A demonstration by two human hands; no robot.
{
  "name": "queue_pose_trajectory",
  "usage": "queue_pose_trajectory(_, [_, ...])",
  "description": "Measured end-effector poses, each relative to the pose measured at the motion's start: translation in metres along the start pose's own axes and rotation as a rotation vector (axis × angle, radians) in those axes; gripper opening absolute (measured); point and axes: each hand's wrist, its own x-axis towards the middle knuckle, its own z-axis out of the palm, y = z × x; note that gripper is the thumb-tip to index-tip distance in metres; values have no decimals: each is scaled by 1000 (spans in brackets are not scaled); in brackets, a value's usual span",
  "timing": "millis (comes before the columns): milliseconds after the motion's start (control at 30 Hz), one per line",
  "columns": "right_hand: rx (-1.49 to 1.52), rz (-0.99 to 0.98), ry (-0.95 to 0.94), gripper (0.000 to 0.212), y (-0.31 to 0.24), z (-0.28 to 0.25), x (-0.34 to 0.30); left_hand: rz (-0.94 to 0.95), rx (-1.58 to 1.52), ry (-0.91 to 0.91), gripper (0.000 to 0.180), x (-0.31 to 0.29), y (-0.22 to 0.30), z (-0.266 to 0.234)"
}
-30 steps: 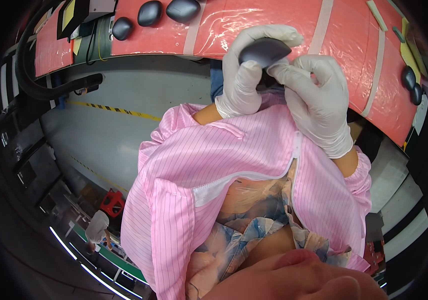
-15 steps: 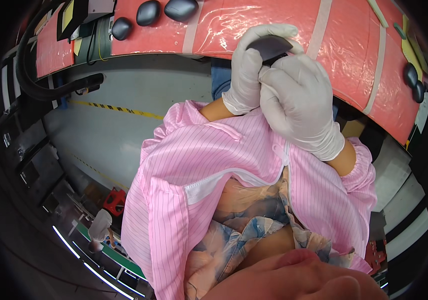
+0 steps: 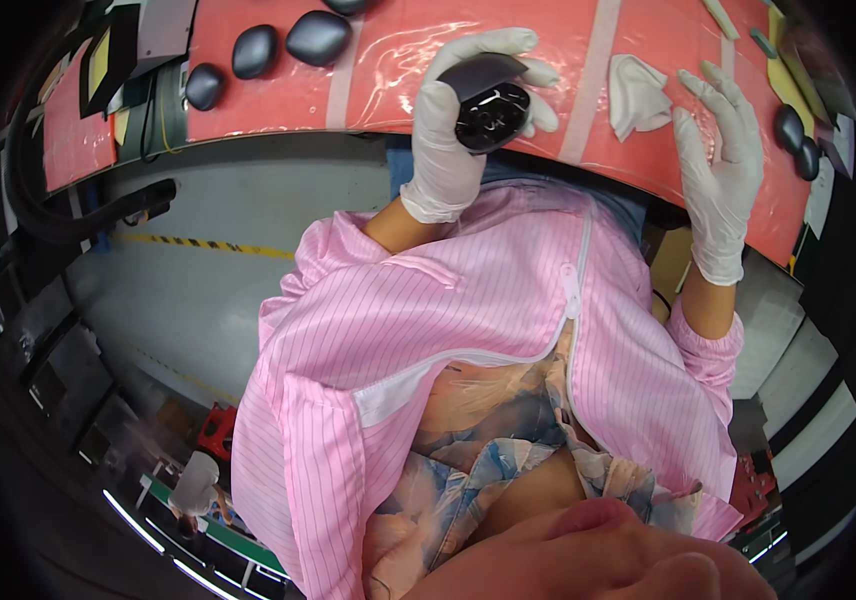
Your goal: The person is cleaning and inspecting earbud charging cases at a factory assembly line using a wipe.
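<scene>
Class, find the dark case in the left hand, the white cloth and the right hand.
Dark case (image 3: 488, 108): head view, on glossy black part.
White cloth (image 3: 638, 97): head view, on its crumpled middle.
Right hand (image 3: 726, 170): head view, middle of its glove.

No words or numbers can be read. Small pale marks, print or reflection, show on the glossy black face of a dark grey pebble-shaped case (image 3: 480, 74); yellow-and-black striped warning tape (image 3: 210, 246) crosses the smooth grey floor (image 3: 258, 190).

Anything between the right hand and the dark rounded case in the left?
Yes: fingertips of the left hand protrude right of the case; beyond, a white cloth lies on the red mat, apparently too low to block the right hand.
</scene>
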Motion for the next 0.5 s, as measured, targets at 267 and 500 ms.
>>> queue_pose_trajectory(267, [-65,38,-83,16,-15,30,6,-50,114,35,95,4,-8,1])
queue_pose_trajectory(500, [831,561,-301,10,-32,-45,12,-99,-25,-43,102,1,8,3])
